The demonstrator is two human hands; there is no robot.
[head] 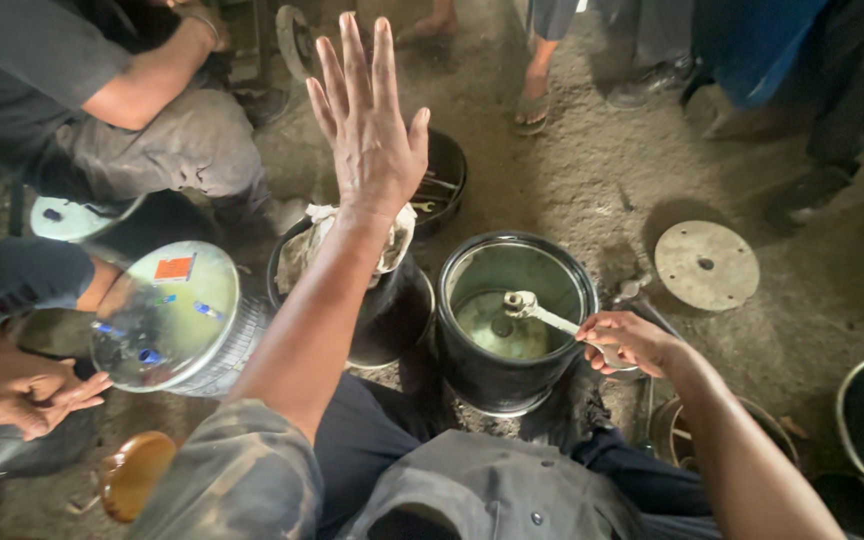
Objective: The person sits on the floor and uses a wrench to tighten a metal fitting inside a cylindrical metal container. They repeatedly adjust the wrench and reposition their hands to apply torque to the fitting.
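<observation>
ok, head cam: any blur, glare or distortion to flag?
Head view: raised left hand slightly motion-soft; right hand holding the wrench fairly sharp. Soft glare on the silver cylinder lid. Wide-angle stretch at the edges; bottom corners fall dark, black pot interior dim.

Dusty grey dirt floor; dim, soft daylight

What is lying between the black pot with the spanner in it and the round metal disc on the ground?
In the head view, between the black pot and the disc lies dirt floor with a small metal part; what kind is unclear.
</observation>
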